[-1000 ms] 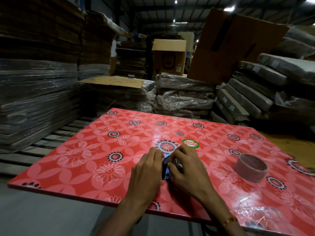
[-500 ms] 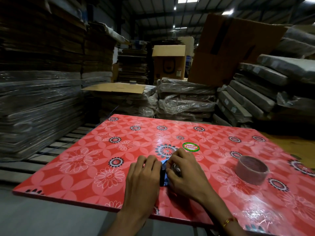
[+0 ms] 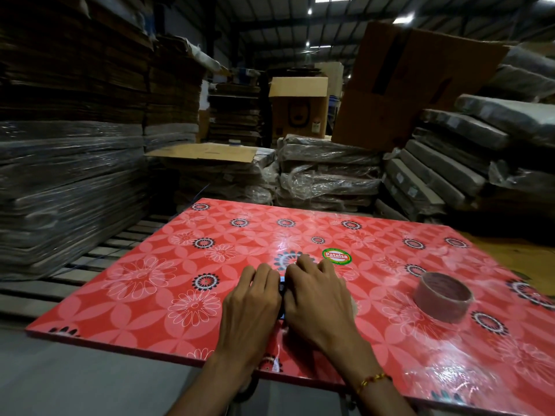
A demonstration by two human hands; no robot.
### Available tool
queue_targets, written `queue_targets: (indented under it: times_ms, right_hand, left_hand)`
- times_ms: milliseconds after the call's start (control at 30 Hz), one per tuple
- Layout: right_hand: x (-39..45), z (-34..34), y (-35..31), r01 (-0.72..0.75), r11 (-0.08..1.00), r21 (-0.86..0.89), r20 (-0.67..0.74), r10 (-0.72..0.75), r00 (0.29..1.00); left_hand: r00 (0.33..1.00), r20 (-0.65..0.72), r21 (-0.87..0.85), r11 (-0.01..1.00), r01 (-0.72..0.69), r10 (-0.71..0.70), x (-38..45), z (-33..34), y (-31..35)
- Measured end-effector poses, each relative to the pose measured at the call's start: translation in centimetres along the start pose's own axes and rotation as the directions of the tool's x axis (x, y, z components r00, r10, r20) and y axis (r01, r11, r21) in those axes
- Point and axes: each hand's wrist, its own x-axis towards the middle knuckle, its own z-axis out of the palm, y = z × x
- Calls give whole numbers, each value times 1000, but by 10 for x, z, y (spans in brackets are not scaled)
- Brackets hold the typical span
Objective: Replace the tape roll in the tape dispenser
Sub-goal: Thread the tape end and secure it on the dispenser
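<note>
My left hand [image 3: 253,304] and my right hand [image 3: 318,298] lie side by side on the red floral table [image 3: 150,295], fingers curled over the tape dispenser [image 3: 282,288]. Only a thin dark and blue sliver of the dispenser shows in the gap between the hands; the rest is hidden under them. A brown tape roll [image 3: 441,295] with a wide hollow core stands on the table to the right, apart from both hands.
A round green and red sticker [image 3: 336,257] is on the table just beyond my right hand. Wrapped stacks of flat cardboard [image 3: 69,181] rise at the left, plastic-wrapped bundles [image 3: 327,175] and boxes behind. The table's near edge [image 3: 120,345] runs below my wrists.
Both hands have closed together over the dispenser, so less of its blue body shows. The view has shifted slightly closer and lower.
</note>
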Motion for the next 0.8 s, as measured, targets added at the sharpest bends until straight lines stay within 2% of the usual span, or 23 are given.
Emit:
queue_targets:
  times_ms: [167, 467, 633, 800]
  right_hand:
    - [-7, 5, 13, -40, 976, 214, 28, 35, 999]
    - [1, 8, 7, -70, 990, 124, -4, 71, 997]
    - [1, 11, 8, -47, 989, 140, -18, 50, 999]
    - [2, 10, 11, -77, 970, 231, 21, 74, 997]
  left_hand:
    - [999, -38, -10, 1000, -28, 28, 2, 1, -5]
    - [998, -51, -106, 994, 25, -30, 5, 2, -7]
    - [996, -44, -141, 988, 68, -74, 6, 2, -6]
    - [993, -23, -150, 983, 108, -113, 7, 3, -6]
